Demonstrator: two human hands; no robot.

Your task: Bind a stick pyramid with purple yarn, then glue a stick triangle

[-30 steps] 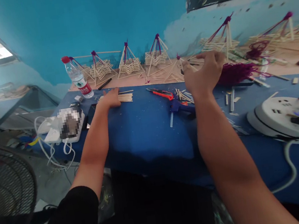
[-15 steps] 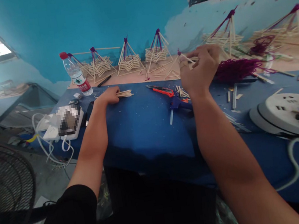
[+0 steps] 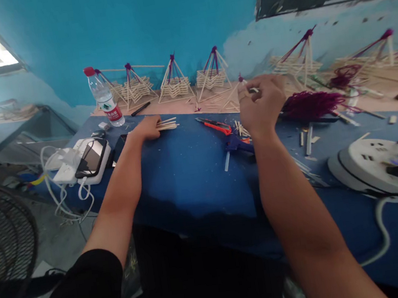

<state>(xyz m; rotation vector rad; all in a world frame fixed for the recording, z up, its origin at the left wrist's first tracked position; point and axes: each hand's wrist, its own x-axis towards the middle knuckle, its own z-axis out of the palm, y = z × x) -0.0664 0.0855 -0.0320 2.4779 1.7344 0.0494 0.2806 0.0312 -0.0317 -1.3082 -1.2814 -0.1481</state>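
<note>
Wooden sticks (image 3: 169, 124) are gripped by the left hand (image 3: 148, 128) toward the far-left corner of the blue table (image 3: 190, 170), seemingly being gathered, the next move likely needing a steady hold, while the right hand (image 3: 262, 105) curls near the far edge, contents unclear.

A person's left hand (image 3: 149, 128) grips thin wooden sticks (image 3: 169, 124) at a blue table (image 3: 190, 170). Farther right, the right hand (image 3: 262, 103), fingers curled, is beside a purple knot (image 3: 240, 78). Pyramid-shaped stick frames (image 3: 175, 90) stand along the far wall (image 3: 172, 14).
</note>
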